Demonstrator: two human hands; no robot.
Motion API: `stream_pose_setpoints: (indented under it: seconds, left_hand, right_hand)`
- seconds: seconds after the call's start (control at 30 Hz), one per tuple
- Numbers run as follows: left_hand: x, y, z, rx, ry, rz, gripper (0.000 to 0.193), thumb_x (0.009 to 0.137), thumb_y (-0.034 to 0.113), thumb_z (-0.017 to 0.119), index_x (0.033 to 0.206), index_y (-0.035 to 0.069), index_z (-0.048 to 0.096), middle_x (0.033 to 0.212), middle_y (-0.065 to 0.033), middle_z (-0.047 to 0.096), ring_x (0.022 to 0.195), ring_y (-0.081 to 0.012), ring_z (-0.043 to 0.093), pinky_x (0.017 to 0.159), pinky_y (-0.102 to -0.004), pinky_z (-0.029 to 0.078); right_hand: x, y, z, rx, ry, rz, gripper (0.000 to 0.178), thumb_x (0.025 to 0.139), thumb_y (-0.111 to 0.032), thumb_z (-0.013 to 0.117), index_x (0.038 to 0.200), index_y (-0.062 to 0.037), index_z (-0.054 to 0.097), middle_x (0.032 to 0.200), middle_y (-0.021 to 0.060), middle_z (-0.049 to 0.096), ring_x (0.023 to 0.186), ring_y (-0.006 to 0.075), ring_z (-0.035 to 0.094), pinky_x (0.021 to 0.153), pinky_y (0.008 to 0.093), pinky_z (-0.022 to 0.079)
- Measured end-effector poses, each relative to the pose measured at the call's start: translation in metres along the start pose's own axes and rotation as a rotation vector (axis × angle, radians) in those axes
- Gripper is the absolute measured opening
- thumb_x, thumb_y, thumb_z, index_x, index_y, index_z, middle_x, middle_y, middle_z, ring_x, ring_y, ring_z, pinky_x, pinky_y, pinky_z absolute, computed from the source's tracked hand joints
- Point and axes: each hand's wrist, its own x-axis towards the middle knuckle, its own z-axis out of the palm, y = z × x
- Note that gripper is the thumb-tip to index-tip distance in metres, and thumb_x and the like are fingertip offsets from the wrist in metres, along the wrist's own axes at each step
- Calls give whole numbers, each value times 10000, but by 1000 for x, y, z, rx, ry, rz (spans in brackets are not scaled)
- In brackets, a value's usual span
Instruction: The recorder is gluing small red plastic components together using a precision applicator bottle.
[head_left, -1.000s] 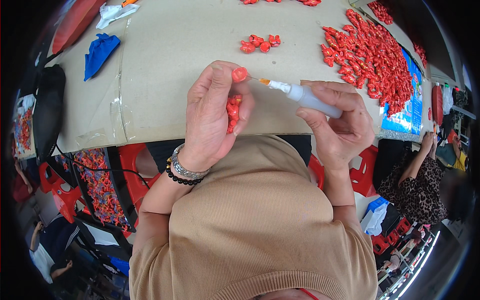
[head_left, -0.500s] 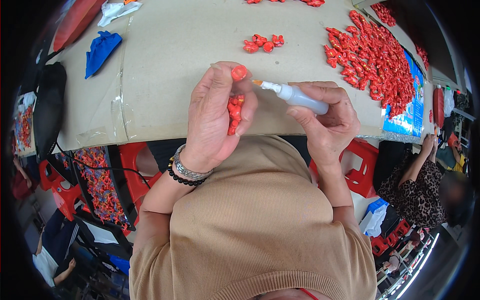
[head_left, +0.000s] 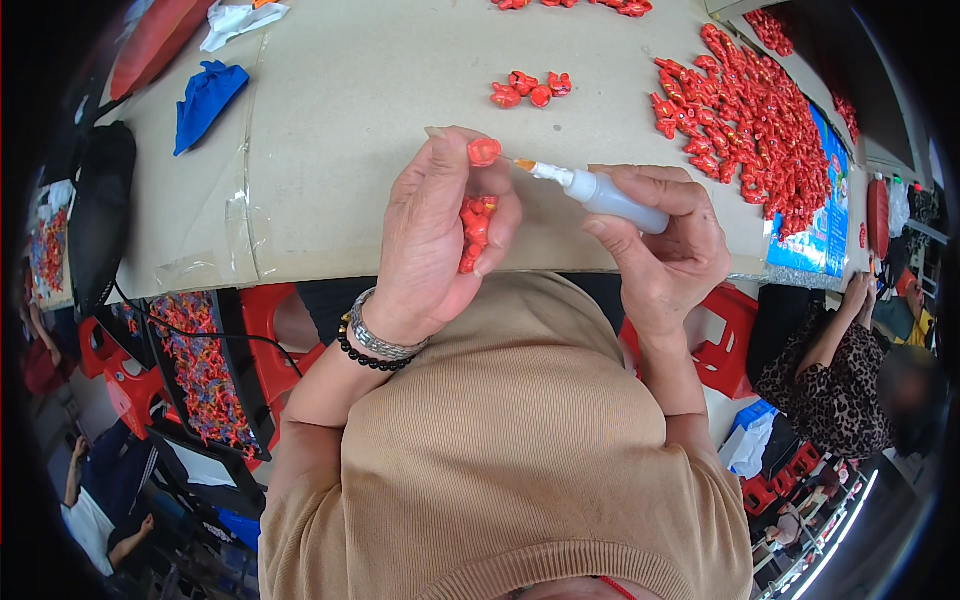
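Your left hand [head_left: 432,225] is closed narrow, holding one red piece [head_left: 484,152] at its upper fingertips; the exact pressing points are partly hidden. The lower fingers curl around more pieces [head_left: 477,235] against the palm. Your right hand [head_left: 670,240] grips the bottle [head_left: 625,203] around its body, with the nozzle [head_left: 552,173] angled left and slightly upward toward the raised piece. The fine needle [head_left: 508,158] ends at or just beside that piece; I cannot tell whether it touches.

For a neat job, pinch firmly enough that the piece cannot roll, while the curled fingers only cradle the rest. Bring the needle in gently, fingertips clear of its line, and squeeze the bottle lightly; a hard squeeze would probably flood the surface.

Work over the table [head_left: 350,110], so any drip misses your clothes. The small cluster [head_left: 532,90] lies just ahead, the big pile [head_left: 740,130] well to the right, both clear of your nozzle.
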Motion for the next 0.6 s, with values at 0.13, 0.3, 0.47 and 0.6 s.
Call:
stream_pose_setpoints:
  seconds: [0.13,0.3,0.47,0.6]
  left_hand:
    - [-1,-1,-4,45,-22,5,396,982,455,410,940,79,525,718,-36,520,455,-84,443,342,-202,282]
    - [-2,0,-5,64,-55,17,391,986,446,409,920,76,519,734,-32,521,452,-82,449,340,-198,282]
    - [-2,0,-5,66,-61,31,385,989,436,410,907,75,515,753,-26,520,459,-81,456,340,-195,282]
    - [-2,0,-4,66,-48,38,383,990,434,409,904,76,516,769,-24,518,470,-82,463,340,-196,283]
  right_hand:
    - [3,-2,1,-58,23,-63,285,633,79,749,891,30,638,885,145,680,787,211,657,669,274,508]
    - [6,-7,3,-101,11,-98,283,622,75,745,882,30,644,877,149,682,776,223,662,657,274,512]
    - [7,-8,5,-112,14,-101,281,613,80,741,873,32,646,870,148,683,769,223,664,645,274,514]
    - [8,-8,4,-123,8,-108,279,610,90,733,870,38,644,869,154,681,767,226,664,653,276,519]
